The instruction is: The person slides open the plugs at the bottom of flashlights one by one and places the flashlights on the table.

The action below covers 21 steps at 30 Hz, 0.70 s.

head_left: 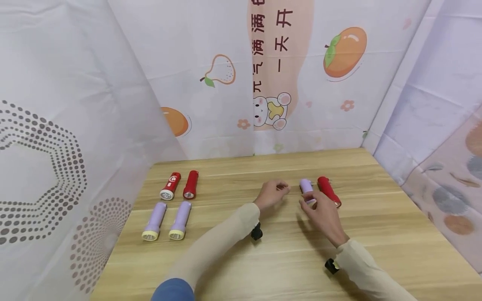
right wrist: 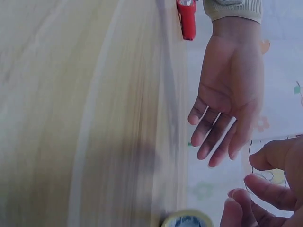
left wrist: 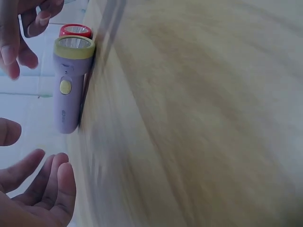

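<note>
Four torches point(head_left: 181, 217) lay at left (paired by colour, apparently); right of centre, the left hand point(head_left: 269, 195) and right hand point(head_left: 323, 214) hovered loosely spread, empty, near two more torches point(head_left: 326, 189).

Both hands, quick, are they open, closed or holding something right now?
Left hand: open, holding nothing.
Right hand: open, holding nothing, near a yellow-rimmed lavender flashlight.

The person wears beige sleeves point(head_left: 218, 240), blue cloth point(head_left: 173, 290), black wrist devices point(head_left: 257, 231)
</note>
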### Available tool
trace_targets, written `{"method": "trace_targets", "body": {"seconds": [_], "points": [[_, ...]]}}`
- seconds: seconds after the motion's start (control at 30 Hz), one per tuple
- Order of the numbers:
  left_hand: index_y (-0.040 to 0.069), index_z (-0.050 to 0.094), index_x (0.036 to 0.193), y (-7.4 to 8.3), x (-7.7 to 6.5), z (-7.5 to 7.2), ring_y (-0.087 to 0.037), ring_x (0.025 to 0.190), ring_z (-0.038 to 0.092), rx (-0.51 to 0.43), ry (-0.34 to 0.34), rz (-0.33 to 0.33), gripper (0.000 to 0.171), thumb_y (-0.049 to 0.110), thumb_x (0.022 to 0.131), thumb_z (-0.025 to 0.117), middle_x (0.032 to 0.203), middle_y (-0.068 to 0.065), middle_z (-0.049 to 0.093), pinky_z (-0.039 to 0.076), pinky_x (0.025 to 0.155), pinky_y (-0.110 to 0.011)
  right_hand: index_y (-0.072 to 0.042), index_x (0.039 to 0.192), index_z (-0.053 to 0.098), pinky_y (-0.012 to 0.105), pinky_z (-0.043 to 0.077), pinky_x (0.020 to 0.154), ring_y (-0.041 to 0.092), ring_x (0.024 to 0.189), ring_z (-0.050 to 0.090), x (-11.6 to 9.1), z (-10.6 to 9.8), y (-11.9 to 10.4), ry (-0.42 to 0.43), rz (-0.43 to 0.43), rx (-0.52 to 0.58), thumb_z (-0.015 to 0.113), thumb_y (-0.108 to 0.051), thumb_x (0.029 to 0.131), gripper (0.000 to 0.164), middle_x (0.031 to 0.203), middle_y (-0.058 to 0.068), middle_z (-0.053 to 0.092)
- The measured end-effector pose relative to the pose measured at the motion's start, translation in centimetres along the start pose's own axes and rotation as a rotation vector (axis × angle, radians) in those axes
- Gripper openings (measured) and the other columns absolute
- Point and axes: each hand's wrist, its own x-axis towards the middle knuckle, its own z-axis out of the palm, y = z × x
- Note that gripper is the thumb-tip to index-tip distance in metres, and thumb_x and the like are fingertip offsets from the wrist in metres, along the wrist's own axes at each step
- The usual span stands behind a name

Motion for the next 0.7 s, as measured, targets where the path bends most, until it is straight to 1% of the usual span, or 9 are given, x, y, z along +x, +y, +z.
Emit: {"method": "trace_targets", "body": {"seconds": [0.2,0.3,0.43,0.5,0.6,0.7], "points": [[0.019,0.068,0.109,-0.3,-2.1,-0.9,-0.004,0.082,0.060,0.003,-0.036,0.026,0.027,0.040,0.093,0.060,0.093,0.014,0.063,0.050,0.073,-0.022,-0.007,0.110,0.066,0.026,0.046,0.059,0.016,0.070,0.056,-0.5,0.9,-0.8,-0.053,0.009,0.001,0.068,-0.027,0.089,0.029,0.095,0.005,0.066],[0.018,0.068,0.110,-0.5,-3.0,-1.3,-0.008,0.081,0.063,-0.033,-0.046,0.035,0.029,0.040,0.094,0.059,0.095,0.013,0.064,0.052,0.068,-0.023,-0.007,0.111,0.066,0.026,0.045,0.058,0.015,0.068,0.055,-0.6,1.4,-1.1,-0.076,0.011,0.004,0.068,-0.029,0.088,0.032,0.095,0.004,0.066],[0.012,0.066,0.114,-0.8,-4.1,-2.0,-0.018,0.082,0.065,-0.105,-0.067,0.028,0.032,0.036,0.095,0.059,0.099,0.010,0.063,0.054,0.062,-0.028,-0.009,0.114,0.065,0.025,0.046,0.056,0.012,0.066,0.056,-0.9,2.0,-1.6,-0.126,0.021,0.004,0.067,-0.035,0.089,0.036,0.094,0.002,0.066],[0.010,0.065,0.117,-1.0,-4.8,-2.4,-0.022,0.082,0.066,-0.123,-0.077,0.022,0.033,0.035,0.095,0.058,0.101,0.009,0.063,0.055,0.060,-0.031,-0.010,0.114,0.065,0.025,0.046,0.055,0.010,0.065,0.056,-1.0,2.3,-1.9,-0.151,0.026,0.005,0.066,-0.037,0.089,0.037,0.093,0.001,0.065],[0.010,0.064,0.116,-1.2,-5.8,-3.0,-0.025,0.081,0.066,-0.127,-0.079,0.024,0.033,0.034,0.095,0.058,0.101,0.010,0.062,0.055,0.059,-0.032,-0.011,0.114,0.065,0.025,0.046,0.054,0.009,0.066,0.056,-1.3,2.6,-2.3,-0.176,0.029,0.011,0.066,-0.038,0.089,0.037,0.092,0.001,0.064],[0.010,0.065,0.115,-1.3,-6.9,-3.6,-0.025,0.081,0.066,-0.128,-0.077,0.029,0.033,0.036,0.095,0.058,0.100,0.009,0.063,0.055,0.059,-0.032,-0.011,0.114,0.064,0.025,0.046,0.056,0.009,0.066,0.056,-1.5,2.9,-2.7,-0.195,0.016,0.010,0.066,-0.038,0.088,0.037,0.092,0.000,0.064]]}}
